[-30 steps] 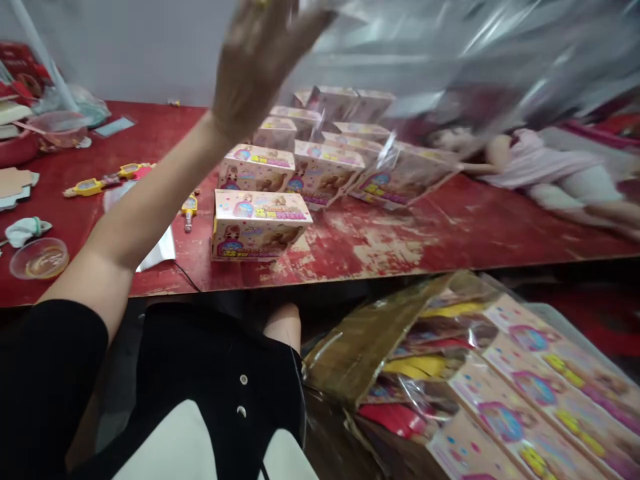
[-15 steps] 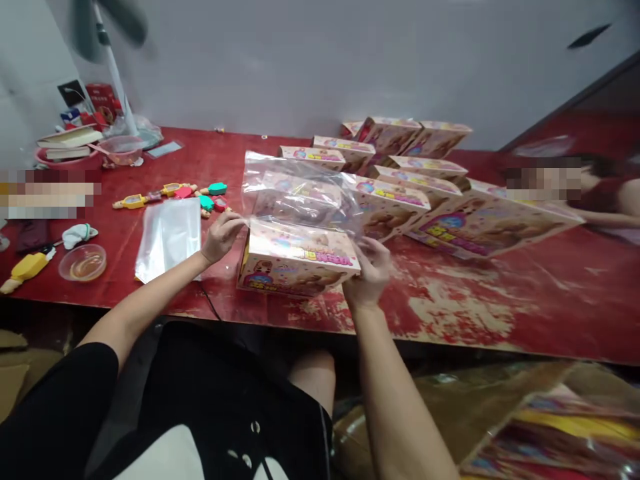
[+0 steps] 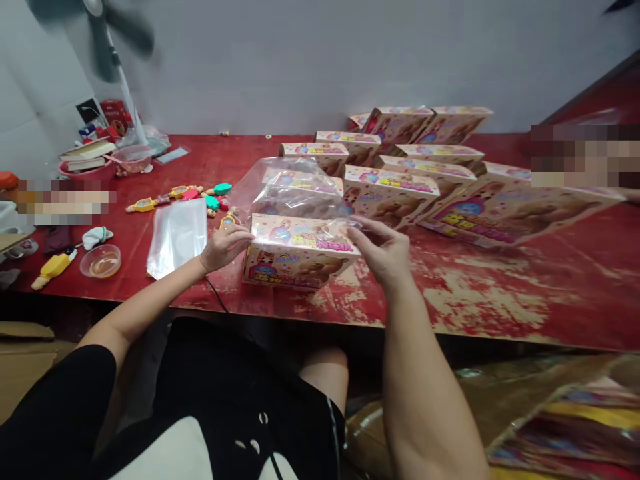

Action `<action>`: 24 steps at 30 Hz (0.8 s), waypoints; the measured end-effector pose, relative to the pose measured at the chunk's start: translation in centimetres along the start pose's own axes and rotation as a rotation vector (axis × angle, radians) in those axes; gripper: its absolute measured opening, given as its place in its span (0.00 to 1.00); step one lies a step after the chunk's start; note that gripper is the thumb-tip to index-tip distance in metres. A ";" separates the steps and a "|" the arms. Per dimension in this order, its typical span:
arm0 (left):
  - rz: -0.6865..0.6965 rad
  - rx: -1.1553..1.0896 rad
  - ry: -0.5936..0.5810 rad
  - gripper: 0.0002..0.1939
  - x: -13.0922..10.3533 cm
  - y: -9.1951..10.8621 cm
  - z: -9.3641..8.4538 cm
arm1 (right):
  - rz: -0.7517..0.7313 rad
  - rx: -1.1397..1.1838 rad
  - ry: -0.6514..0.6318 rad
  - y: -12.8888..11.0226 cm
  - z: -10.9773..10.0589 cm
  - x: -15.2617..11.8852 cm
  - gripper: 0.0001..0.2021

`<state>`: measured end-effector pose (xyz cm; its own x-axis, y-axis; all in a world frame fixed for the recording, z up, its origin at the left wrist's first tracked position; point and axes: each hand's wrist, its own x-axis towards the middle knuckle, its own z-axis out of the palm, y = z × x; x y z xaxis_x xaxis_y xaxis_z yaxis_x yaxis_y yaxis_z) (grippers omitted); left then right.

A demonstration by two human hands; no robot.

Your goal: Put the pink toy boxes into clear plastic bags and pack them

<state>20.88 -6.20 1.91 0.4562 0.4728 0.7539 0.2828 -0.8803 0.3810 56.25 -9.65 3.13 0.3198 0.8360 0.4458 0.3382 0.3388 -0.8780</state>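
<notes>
A printed cardboard box [image 3: 300, 267] with a teddy bear picture stands at the table's front edge before me. A clear plastic bag [image 3: 295, 183] spreads behind it and over the back of its top. My left hand [image 3: 225, 247] is closed in a pinch at the box's upper left corner, on the edge of the bag. At the upper right corner my right hand [image 3: 383, 250] pinches the film between thumb and fingers. How far the bag reaches around the box I cannot tell. Left of the box lies a stack of flat clear bags [image 3: 179, 237].
Several similar boxes [image 3: 390, 197] stand behind and to the right. Small coloured toys [image 3: 183, 193], a round plastic tub [image 3: 101, 261] and a pink basin [image 3: 87, 170] are on the left. A fan [image 3: 113, 53] stands at the back. Another person's blurred arm [image 3: 633, 195] shows at far right.
My right hand has moved up from the box's right side to its upper right corner. The bag has sunk lower behind the box. The whole view has shifted a little.
</notes>
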 end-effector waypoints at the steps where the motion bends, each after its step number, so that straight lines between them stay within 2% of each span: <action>1: 0.013 0.021 -0.005 0.12 0.0 0.0 -0.1 | -0.042 -0.029 0.018 -0.4 -0.2 0.3 0.20; 3: 0.002 0.054 -0.024 0.13 -0.3 -0.1 -0.2 | -0.175 -0.139 0.113 -1.1 -0.4 -0.7 0.16; 7: -0.058 0.047 -0.078 0.12 -2.2 -0.4 -0.1 | -0.333 -0.275 0.270 -0.2 -0.2 -6.8 0.13; 10: -0.139 0.043 -0.156 0.11 -4.0 -0.7 0.1 | -0.244 -0.234 0.280 1.9 0.5 -10.6 0.14; 12: -0.272 -0.009 -0.214 0.10 -4.6 -0.6 0.3 | -0.142 -0.182 0.237 3.3 0.7 -11.3 0.15; 14: -0.546 -0.186 -0.143 0.06 -4.5 -0.4 0.8 | -0.012 -0.079 0.257 4.2 0.7 -10.2 0.15; 16: -0.856 -0.394 0.020 0.06 -3.5 -0.2 1.5 | 0.160 0.068 0.270 4.6 0.7 -7.9 0.18; 18: -1.071 -0.527 0.134 0.09 -2.1 -0.1 2.6 | 0.334 0.219 0.184 4.6 1.0 -5.3 0.21; 21: -1.204 -0.620 0.130 0.12 -0.4 -0.1 4.1 | 0.441 0.301 -0.017 4.2 1.9 -2.4 0.22; 24: -1.293 -0.679 0.196 0.13 0.1 -0.1 4.9 | 0.499 0.344 -0.097 3.9 2.5 -1.6 0.22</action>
<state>25.09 -5.88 -0.65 0.0659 0.9633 -0.2603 -0.0705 0.2647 0.9617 54.84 -8.51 -1.47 0.2786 0.9597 -0.0373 -0.1418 0.0027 -0.9899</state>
